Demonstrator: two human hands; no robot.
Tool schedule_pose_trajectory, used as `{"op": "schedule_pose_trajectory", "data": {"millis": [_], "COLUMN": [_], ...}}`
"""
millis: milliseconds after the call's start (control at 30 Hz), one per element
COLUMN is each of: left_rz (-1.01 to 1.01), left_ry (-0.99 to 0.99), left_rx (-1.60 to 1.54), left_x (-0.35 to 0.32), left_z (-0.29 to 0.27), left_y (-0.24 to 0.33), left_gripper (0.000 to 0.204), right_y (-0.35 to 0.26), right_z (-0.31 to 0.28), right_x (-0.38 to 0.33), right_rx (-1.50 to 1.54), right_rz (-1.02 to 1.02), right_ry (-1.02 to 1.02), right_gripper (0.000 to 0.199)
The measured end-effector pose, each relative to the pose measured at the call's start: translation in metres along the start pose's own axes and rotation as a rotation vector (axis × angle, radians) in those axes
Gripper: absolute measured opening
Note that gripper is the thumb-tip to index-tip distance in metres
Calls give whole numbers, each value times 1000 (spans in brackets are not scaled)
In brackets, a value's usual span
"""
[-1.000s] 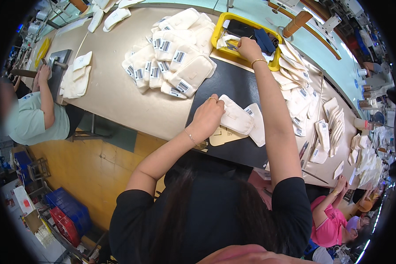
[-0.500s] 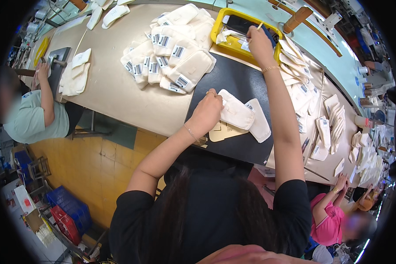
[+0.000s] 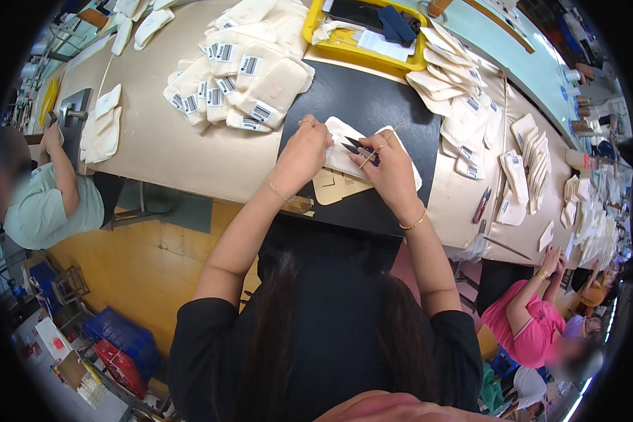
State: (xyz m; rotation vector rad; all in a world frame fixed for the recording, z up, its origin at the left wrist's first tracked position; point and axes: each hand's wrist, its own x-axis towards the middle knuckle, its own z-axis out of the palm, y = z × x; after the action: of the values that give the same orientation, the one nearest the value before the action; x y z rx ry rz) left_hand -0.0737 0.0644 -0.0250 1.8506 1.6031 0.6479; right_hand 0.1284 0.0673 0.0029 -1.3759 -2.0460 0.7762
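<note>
My left hand [image 3: 302, 153] is closed, its fingers pinched at the left end of a cream fabric pad [image 3: 340, 160]. My right hand [image 3: 392, 169] grips small thread snips [image 3: 361, 148] with dark pointed blades and a purple handle. The blades lie over the pad, pointing toward my left fingers. A thin pale stick [image 3: 368, 162] is also caught between the right fingers. Partly behind that hand lies a second cream pad [image 3: 416, 173]. A flat yellowish template with cut-outs [image 3: 336, 190] sits below the pads on the black mat [image 3: 362, 88].
A large heap of labelled cream pads [image 3: 250, 81] lies at left. At the back stands a yellow tray [image 3: 362, 53] with a dark phone and blue cloth. More pads [image 3: 464, 126] spread to the right, near another pair of snips [image 3: 482, 205]. Co-workers sit on both sides.
My right hand has come back from the yellow tray to the pads, now with the snips in it besides the stick. The view has shifted, and the left hand stays by the pad.
</note>
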Motion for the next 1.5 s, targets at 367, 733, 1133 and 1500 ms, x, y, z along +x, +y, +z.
{"op": "schedule_pose_trajectory", "data": {"millis": [367,733,1133,1500], "left_rz": [-63,-100,-102,-101], "left_ry": [28,4,-7,-52], "left_rx": [-18,-3,-18,27], "left_x": [1,3,3,5], "left_z": [0,2,0,-2], "left_y": [4,6,6,6], "left_gripper": [12,14,14,18], "right_y": [0,-4,-6,-6], "right_z": [12,12,13,17], "right_x": [2,2,6,4], "right_rx": [-171,-188,-189,-218], "right_rz": [-92,-45,-31,-22], "right_ry": [-22,-31,-58,-52], "right_gripper": [19,18,20,17]}}
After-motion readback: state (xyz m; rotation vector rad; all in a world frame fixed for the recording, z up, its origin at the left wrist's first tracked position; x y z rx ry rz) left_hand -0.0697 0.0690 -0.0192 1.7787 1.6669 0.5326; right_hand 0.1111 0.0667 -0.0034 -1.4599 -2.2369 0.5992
